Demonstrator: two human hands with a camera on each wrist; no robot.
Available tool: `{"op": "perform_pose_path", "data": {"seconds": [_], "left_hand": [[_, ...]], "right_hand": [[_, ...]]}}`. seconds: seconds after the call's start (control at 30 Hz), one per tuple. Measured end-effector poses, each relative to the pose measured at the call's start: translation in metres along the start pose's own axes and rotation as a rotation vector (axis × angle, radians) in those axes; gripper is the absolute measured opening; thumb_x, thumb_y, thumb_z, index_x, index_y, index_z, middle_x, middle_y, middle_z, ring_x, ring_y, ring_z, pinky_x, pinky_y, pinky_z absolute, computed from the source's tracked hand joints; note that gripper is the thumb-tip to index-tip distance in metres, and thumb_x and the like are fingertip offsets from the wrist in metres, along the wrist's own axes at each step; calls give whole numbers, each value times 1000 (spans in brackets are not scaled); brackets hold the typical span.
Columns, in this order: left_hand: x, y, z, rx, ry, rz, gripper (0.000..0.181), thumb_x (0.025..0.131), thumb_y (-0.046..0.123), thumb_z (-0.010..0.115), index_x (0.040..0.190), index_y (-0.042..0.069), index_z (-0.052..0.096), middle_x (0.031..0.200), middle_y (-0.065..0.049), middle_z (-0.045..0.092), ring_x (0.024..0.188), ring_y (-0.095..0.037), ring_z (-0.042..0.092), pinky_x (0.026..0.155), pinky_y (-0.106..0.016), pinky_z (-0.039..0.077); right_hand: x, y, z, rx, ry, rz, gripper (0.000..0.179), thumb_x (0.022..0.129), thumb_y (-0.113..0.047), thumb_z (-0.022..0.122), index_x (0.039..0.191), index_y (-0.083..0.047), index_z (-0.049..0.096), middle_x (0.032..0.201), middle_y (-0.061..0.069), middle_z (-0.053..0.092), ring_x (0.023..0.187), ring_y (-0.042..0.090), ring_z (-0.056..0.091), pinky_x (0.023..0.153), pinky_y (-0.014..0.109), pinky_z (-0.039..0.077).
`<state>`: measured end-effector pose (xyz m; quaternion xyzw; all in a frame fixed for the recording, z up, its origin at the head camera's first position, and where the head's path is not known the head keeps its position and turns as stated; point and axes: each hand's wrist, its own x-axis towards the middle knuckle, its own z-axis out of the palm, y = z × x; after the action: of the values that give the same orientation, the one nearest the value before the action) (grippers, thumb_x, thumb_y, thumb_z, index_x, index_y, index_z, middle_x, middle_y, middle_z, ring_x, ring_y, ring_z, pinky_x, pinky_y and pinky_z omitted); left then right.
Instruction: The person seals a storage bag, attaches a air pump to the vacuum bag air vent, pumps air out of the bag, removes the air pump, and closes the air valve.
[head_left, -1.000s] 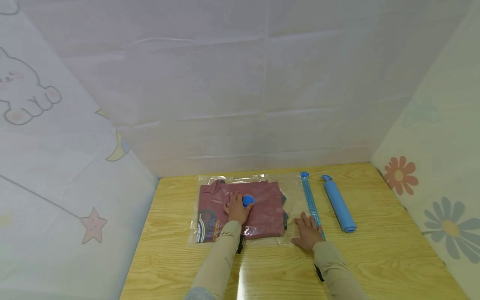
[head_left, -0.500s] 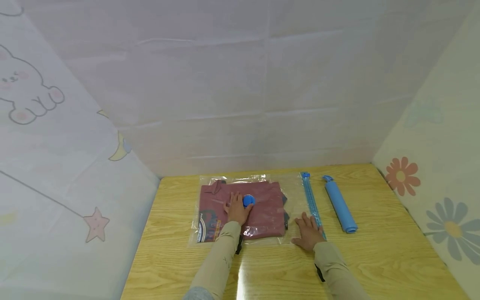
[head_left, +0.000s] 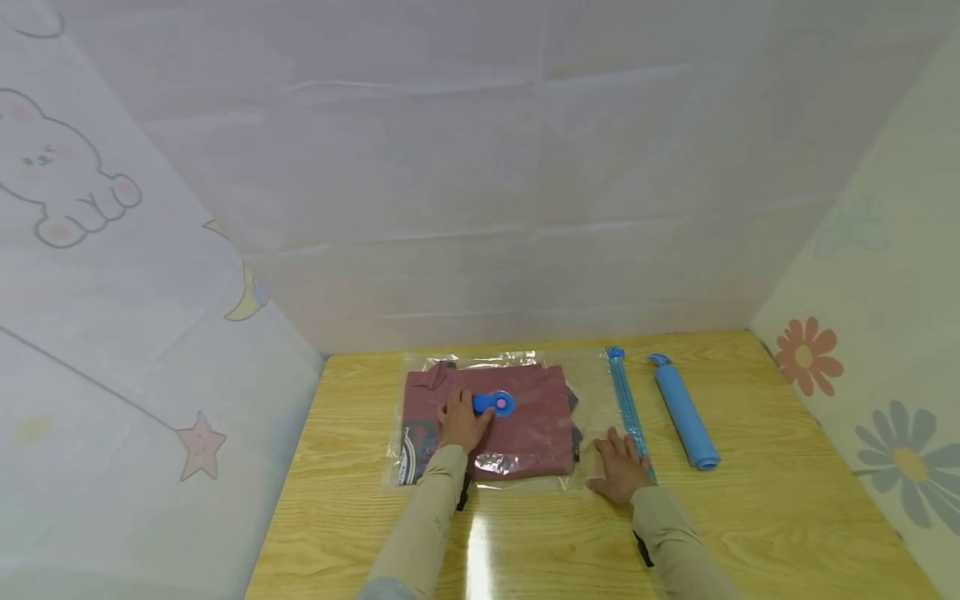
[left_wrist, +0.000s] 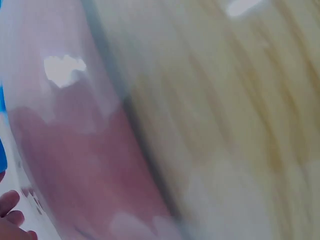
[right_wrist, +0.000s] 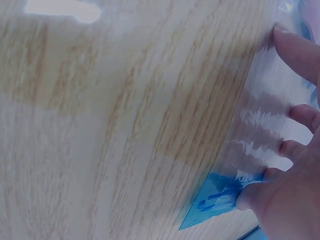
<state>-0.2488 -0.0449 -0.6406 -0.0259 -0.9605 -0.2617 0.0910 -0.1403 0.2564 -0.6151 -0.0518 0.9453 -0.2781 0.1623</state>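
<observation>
- Your left hand [head_left: 460,425] rests on the clear bag [head_left: 592,387]; the blue cap [head_left: 483,403] sits against its fingers at two o'clock. You cannot tell if they grip it.
- Your right hand [head_left: 621,468] lies loose, fingers spread, at the bag's four o'clock.
- Folded maroon garment [head_left: 528,429] inside the bag, partly hidden beneath your left hand.
- Left wrist view is blurred, cutting that hand off at eight o'clock.

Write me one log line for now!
left hand: at blue cap, grip unclear | right hand: on clear bag at zip strip | pink-centred valve: uncovered | maroon garment: inside bag | blue pump: right of bag
</observation>
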Motion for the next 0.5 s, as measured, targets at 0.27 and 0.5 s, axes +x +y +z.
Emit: {"op": "perform_pose_path", "data": {"seconds": [0.27, 0.5], "left_hand": [[-4, -34, -27, 10, 74, -53, 44, 84, 34, 69, 113, 4, 54, 122, -18, 55, 114, -34, 52, 96, -59, 34], [-9, -71, -53, 14, 129, -94, 37, 84, 32, 66, 106, 4, 53, 110, -18, 54, 105, -36, 53, 91, -55, 37]], "right_hand": [[-3, -3, -2, -3, -6, -4, 72, 87, -28, 71, 144, 0, 36, 155, 34, 10, 139, 60, 5, 101, 81, 10], [1, 2, 3, -14, 5, -9, 73, 87, -30, 71, 144, 0, 36, 155, 35, 9, 138, 60, 5, 100, 82, 9]]}}
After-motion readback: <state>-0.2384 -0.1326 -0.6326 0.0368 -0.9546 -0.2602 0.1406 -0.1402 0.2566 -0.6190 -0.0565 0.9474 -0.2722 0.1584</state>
